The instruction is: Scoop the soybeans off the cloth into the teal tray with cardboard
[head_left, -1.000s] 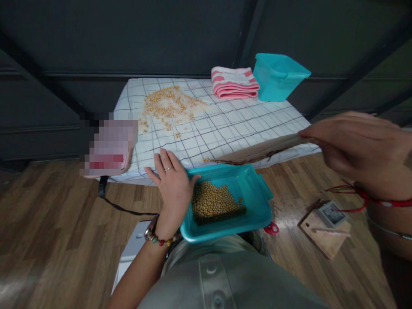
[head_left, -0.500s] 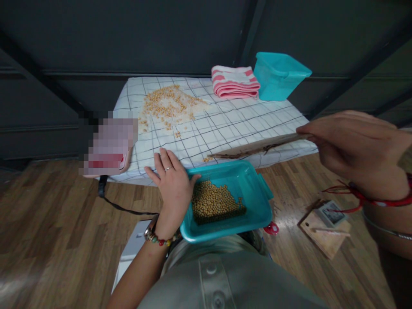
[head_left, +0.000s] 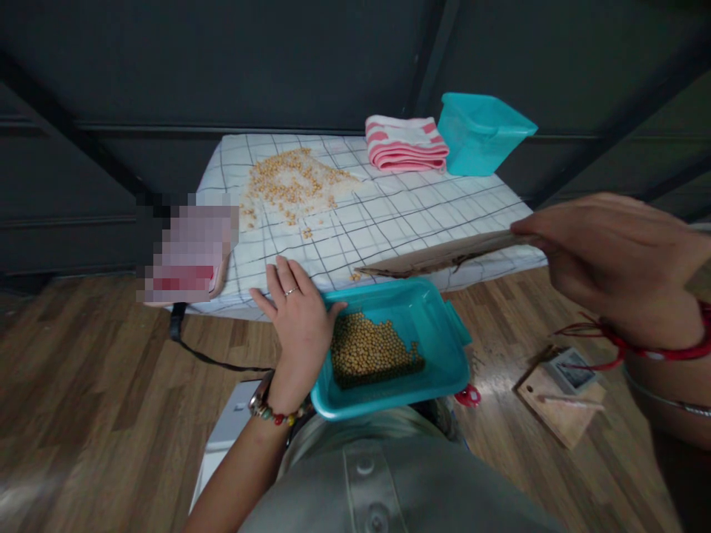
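Observation:
My left hand (head_left: 303, 318) is spread, its fingers stretched over the front edge of the checked cloth. Its thumb lies over the left rim of a turquoise plastic bin (head_left: 438, 333), which sits against the table edge above my lap. Soybeans (head_left: 372, 346) cover the bin's left and middle floor. Between thumb and fingers, my right hand (head_left: 616, 259) pinches a flat strip of cardboard (head_left: 433, 255) with a ragged lower edge. The strip runs along the table's front, just above the bin's far rim. A few loose beans (head_left: 355, 276) lie by its left tip.
More beans (head_left: 294, 181) are scattered at the table's back left. A folded pink-and-white towel (head_left: 406, 144) and a second turquoise bin (head_left: 483, 137) stand at the back right. A blurred-out pink object (head_left: 192, 252) lies left. On the floor sits a wooden board (head_left: 563, 407).
The cardboard's left tip has shifted slightly left, and fewer loose beans show beside it. My left hand and the bin have stayed put.

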Action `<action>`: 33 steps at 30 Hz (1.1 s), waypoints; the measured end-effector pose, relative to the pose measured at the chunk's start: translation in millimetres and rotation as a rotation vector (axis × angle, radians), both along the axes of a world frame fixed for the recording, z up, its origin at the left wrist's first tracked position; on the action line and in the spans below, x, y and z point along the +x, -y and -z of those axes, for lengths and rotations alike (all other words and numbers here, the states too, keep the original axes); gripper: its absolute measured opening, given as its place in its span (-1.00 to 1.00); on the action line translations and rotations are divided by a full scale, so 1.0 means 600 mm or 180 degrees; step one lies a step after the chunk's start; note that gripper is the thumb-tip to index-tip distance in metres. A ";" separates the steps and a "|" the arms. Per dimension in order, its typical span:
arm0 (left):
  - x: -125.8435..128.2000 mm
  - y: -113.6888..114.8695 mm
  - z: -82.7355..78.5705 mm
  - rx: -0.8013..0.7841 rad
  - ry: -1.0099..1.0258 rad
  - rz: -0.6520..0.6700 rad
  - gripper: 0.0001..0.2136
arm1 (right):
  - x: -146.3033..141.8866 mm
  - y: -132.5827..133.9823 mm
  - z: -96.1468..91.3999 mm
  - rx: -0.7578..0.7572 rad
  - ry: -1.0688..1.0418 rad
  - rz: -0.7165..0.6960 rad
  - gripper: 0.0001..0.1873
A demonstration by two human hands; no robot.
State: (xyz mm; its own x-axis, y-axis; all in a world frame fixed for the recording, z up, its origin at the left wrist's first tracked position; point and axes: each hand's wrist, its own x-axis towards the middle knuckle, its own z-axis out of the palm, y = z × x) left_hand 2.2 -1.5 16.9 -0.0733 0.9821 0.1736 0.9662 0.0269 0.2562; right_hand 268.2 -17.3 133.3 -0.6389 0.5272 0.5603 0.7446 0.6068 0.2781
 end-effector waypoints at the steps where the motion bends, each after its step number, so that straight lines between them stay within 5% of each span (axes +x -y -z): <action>1: 0.000 0.000 0.000 0.0002 -0.0009 -0.0003 -0.22 | -0.003 -0.002 0.001 -0.0015 0.0024 -0.0013 -0.68; 33: 0.001 0.000 0.005 0.0152 0.0089 -0.0014 -0.24 | 0.002 0.007 -0.001 -0.0089 -0.0119 -0.0116 -0.65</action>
State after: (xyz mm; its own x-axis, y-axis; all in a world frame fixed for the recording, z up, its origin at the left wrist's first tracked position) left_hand 2.6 -1.7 13.9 -0.0832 0.9724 0.2182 0.9586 0.0182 0.2841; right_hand 269.2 -21.7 133.7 -0.6369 0.5197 0.5694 0.7314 0.6409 0.2331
